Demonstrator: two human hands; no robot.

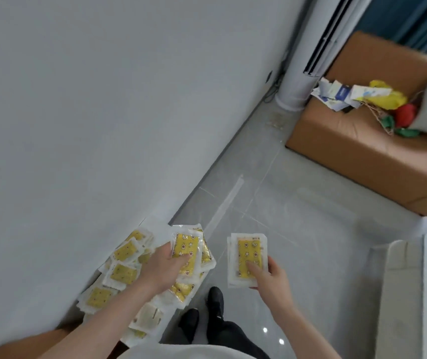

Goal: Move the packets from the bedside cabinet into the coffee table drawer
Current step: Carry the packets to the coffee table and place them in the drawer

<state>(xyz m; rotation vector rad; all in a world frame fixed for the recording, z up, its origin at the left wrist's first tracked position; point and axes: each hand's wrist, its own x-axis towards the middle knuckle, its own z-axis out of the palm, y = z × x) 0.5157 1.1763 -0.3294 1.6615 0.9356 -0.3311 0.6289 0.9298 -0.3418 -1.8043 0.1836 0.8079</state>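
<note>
Several yellow-and-white packets (123, 273) lie spread in a loose pile against the wall at the lower left; the surface under them is hidden. My left hand (161, 268) reaches over the pile and pinches a small stack of packets (187, 244), thumb on top. My right hand (272, 278) holds another stack of packets (248, 255) above the floor, thumb pressed on the top packet's yellow print.
A grey wall (103, 112) fills the left. A brown sofa (362, 141) with papers and colourful items stands at the upper right, beside a white floor-standing air conditioner (303, 60). Grey tiled floor (297, 229) lies ahead. My black shoes (207, 314) are below.
</note>
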